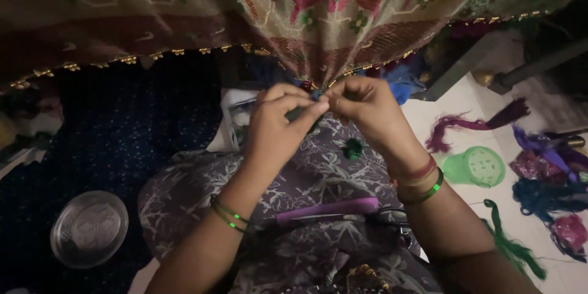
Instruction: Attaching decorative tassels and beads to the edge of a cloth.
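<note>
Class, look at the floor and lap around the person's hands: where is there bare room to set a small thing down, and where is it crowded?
Free: the dark blue cloth between the round steel plate and the fabric's beaded edge; the pale floor above the green lid. Crowded: thread bundles far right; the lap with the purple-handled scissors.

Both forearms rise from the bottom edge and converge at centre frame. The left hand (278, 124) curls, thumb and forefinger pinched together at its upper right. The right hand (366, 107) mirrors it, fingertips pinched, nearly touching the left's. Both wrists bend slightly inward.
</note>
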